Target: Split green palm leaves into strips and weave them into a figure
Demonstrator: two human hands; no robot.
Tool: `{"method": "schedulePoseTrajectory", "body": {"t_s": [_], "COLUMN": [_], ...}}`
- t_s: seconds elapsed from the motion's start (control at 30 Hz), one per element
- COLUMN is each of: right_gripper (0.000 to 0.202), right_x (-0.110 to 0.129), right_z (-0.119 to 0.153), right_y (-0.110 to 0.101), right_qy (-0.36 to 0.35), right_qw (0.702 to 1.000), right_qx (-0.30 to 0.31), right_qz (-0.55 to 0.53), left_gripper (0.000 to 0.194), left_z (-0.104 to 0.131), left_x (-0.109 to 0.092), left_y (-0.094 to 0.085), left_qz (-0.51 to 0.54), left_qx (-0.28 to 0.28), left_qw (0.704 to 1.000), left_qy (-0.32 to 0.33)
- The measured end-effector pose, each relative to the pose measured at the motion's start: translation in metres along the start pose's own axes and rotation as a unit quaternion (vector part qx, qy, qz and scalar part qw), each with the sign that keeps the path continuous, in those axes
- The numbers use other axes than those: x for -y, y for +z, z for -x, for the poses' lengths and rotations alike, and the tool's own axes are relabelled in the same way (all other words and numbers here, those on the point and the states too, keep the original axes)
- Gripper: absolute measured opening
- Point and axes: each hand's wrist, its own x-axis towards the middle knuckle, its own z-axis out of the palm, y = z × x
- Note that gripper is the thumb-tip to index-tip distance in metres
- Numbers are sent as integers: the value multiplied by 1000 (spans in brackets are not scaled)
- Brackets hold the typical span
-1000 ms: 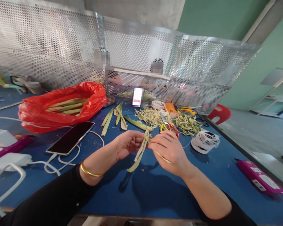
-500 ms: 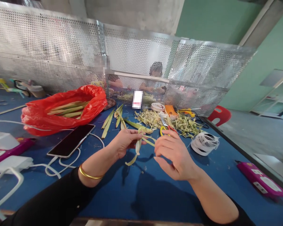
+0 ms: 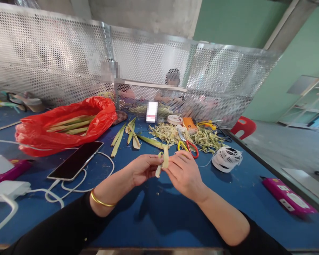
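A pale green strip of leaf, much like corn husk [image 3: 165, 159], is looped between my hands above the blue table. My left hand [image 3: 146, 169] pinches one side of it between thumb and fingers, and a short end hangs below. Fingers closed, my right hand [image 3: 184, 173] grips the other side, close against the left fingertips. Just beyond my right hand lie scissors [image 3: 192, 149] with one red and one yellow handle. Longer husk leaves [image 3: 119, 141] rest on the table past my left hand.
Heaps of shredded husk [image 3: 206, 139] lie behind the scissors. A white cord spool [image 3: 225, 159] stands at right, near a purple power strip [image 3: 288, 196]. At left are a red plastic bag [image 3: 32, 138] of leaves, a phone [image 3: 76, 161] and cables. A perforated metal screen [image 3: 149, 53] closes the back.
My right hand has moved left, up to my left hand, and the husk strip now bends in a loop between them. The scissors' red handle has come into view. The view has shifted slightly.
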Motion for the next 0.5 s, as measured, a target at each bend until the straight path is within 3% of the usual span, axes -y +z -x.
{"method": "schedulePoseTrajectory", "body": {"t_s": [0.1,0.2,0.3,0.37,0.5], "right_gripper": [13,16,25,28,26], "right_x": [-2,-5,-7,-7,-6], "right_z": [-1,-2,-2,-2,-3], "right_y": [0,2,2,2,2], "right_qy": [128,276,391,432,427], "right_qw": [983,928,872,849,855], "right_qx": [-33,-30,11,32,42], "right_qz": [-129,-247,-294,-301,-291], "left_gripper": [14,14,15,17,20], "left_z": [5,9,11,11,11], "left_x": [-4,-8,-8,-7,-5], "left_y": [3,9,12,12,11], "left_qz": [-38,-115,-157,-151,-123], "left_qx": [-17,-17,-2,4,4], "left_qw": [999,992,986,987,991], "left_qy": [12,45,57,57,46]}}
